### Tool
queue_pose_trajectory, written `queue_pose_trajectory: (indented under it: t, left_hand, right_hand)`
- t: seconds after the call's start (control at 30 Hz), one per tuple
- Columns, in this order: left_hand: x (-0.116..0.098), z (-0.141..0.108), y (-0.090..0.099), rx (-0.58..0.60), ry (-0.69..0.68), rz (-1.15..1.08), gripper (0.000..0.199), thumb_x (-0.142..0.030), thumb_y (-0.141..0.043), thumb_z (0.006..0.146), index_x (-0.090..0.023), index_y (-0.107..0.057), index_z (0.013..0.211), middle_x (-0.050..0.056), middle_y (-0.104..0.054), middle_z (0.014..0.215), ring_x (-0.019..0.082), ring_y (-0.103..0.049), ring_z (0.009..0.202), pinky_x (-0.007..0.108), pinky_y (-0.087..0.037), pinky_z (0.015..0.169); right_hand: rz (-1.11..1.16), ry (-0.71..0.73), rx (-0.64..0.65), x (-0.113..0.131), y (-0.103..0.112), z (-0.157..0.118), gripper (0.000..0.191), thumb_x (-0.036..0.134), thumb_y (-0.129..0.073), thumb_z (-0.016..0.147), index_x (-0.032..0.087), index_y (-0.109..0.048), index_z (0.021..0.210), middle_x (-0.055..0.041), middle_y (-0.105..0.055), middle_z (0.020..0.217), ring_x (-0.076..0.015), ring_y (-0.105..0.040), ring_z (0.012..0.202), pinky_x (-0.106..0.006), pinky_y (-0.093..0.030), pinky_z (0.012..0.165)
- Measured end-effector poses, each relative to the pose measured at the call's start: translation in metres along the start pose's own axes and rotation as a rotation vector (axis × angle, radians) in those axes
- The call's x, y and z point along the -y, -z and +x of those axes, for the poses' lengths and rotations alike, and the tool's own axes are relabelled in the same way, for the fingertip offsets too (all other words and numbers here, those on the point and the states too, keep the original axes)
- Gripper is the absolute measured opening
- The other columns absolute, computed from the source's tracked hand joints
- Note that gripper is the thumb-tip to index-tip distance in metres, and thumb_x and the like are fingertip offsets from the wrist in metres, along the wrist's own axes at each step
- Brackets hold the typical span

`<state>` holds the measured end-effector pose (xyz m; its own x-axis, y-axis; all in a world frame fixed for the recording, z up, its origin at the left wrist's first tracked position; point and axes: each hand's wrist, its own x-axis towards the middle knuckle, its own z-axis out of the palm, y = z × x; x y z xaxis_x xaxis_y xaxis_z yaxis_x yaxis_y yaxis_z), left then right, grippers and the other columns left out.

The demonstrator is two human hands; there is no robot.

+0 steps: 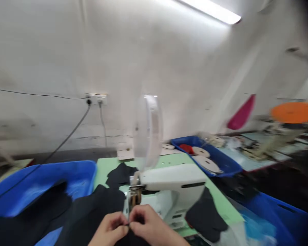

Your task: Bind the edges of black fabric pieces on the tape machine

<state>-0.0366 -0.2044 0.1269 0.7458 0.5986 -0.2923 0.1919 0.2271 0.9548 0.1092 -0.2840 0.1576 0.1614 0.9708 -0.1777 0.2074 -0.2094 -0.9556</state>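
My left hand [111, 227] and my right hand [146, 223] meet at the bottom centre, just below the needle area of a white sewing machine [173, 177]. The fingertips of both hands pinch a piece of black fabric [132, 238], mostly hidden by the hands. More black pieces [89, 208] lie left of the machine, running over toward a blue tub. A small stack of black pieces [120, 174] sits behind the needle area, and another [206, 217] lies to the machine's right.
The green tabletop [220, 201] carries the machine. On the left is a blue tub [88, 171]; a blue tray [228, 165] with white rolls stands back right, and a blue crate [284, 215] lower right. A clear reel [150, 133] stands behind the machine.
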Motion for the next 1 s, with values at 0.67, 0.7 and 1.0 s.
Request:
queue_pose_trajectory:
  t: [0.67,0.7,1.0]
  left_hand:
    - [-0.015,0.0,-0.008,-0.131,0.002,0.114,0.009,-0.018,-0.053,0.052,-0.014,-0.058,0.057,-0.005,-0.045,0.051,0.009,-0.037,0.056,0.023,-0.026,0.054]
    - [-0.014,0.001,-0.009,-0.134,0.016,0.058,0.008,-0.018,-0.053,0.051,-0.014,-0.058,0.057,-0.005,-0.045,0.051,0.009,-0.036,0.055,0.023,-0.025,0.054]
    - [-0.019,0.002,-0.004,0.016,-0.021,0.082,0.016,-0.028,-0.062,0.059,-0.014,-0.055,0.056,-0.005,-0.042,0.05,0.008,-0.033,0.052,0.025,-0.023,0.052]
  right_hand:
    - [-0.08,-0.005,0.128,-0.005,0.006,0.009,0.003,0.021,-0.05,0.064,0.02,-0.047,0.064,0.0052,-0.041,0.061,-0.0127,-0.035,0.061,-0.027,-0.029,0.058]
    - [-0.075,-0.015,0.13,-0.005,0.006,0.009,0.002,0.021,-0.05,0.064,0.02,-0.048,0.064,0.0053,-0.04,0.061,-0.0125,-0.035,0.061,-0.027,-0.029,0.057]
    - [-0.063,-0.06,0.204,0.008,0.012,0.008,0.007,0.025,-0.052,0.067,0.019,-0.049,0.063,0.0062,-0.037,0.058,-0.0119,-0.032,0.059,-0.028,-0.025,0.055]
